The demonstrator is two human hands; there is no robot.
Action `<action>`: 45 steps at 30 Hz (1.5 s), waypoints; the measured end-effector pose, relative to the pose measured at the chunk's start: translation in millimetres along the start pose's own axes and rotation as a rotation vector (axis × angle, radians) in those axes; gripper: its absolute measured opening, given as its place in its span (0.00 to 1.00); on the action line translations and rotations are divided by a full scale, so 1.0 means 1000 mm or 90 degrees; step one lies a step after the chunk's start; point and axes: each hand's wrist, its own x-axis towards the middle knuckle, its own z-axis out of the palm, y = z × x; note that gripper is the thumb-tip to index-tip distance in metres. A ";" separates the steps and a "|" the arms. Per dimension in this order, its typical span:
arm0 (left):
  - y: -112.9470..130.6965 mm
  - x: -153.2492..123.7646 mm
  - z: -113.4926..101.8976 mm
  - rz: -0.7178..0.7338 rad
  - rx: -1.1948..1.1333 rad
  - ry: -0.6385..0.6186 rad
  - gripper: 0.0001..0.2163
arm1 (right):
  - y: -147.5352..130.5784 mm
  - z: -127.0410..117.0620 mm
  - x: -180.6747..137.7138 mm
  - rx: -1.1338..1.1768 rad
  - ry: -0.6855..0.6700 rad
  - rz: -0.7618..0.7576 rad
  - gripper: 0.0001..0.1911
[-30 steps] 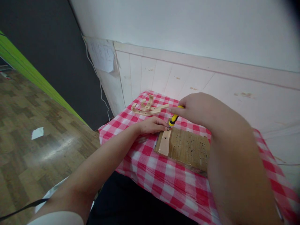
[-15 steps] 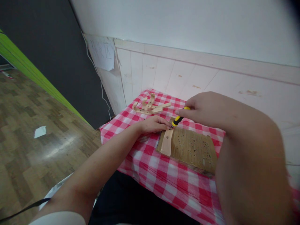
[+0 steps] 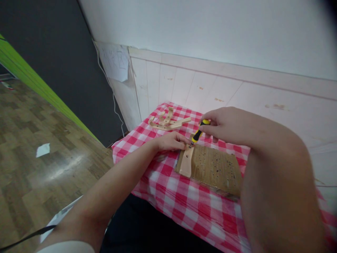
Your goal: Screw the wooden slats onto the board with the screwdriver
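Note:
A screwdriver (image 3: 198, 135) with a black and yellow handle is in my right hand (image 3: 219, 123); my fingers close around the top of its handle. It leans, its tip down at the far end of a pale wooden hook (image 3: 186, 162). This hook has dark screw holes and lies along the left edge of a brown, pitted board (image 3: 216, 170). My left hand (image 3: 172, 141) is closed at the hook's far end, fingertips pressed against it beside the screwdriver tip. Whether a screw sits under the tip is too small to tell.
Several more pale wooden hooks (image 3: 170, 123) lie on the red-and-white checked tablecloth (image 3: 158, 175), beyond my left hand. A white panelled wall (image 3: 181, 82) stands behind the table. White cable (image 3: 116, 105) hangs at the left corner, and a scrap of paper (image 3: 43, 150) lies on the floor.
My right hand has shifted slightly left and its fingers have changed their hold on the screwdriver handle. The left fingers have drawn back a little from the tip. Board and hooks stay put.

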 end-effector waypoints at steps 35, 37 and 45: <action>0.003 -0.001 0.004 -0.004 -0.012 0.002 0.06 | -0.004 0.010 0.009 -0.081 0.096 0.085 0.30; 0.003 -0.001 0.004 0.006 -0.002 -0.003 0.06 | -0.007 0.013 0.011 -0.075 0.101 0.046 0.31; 0.005 -0.001 0.003 0.001 0.023 -0.003 0.06 | 0.001 0.007 0.002 0.054 0.065 -0.103 0.20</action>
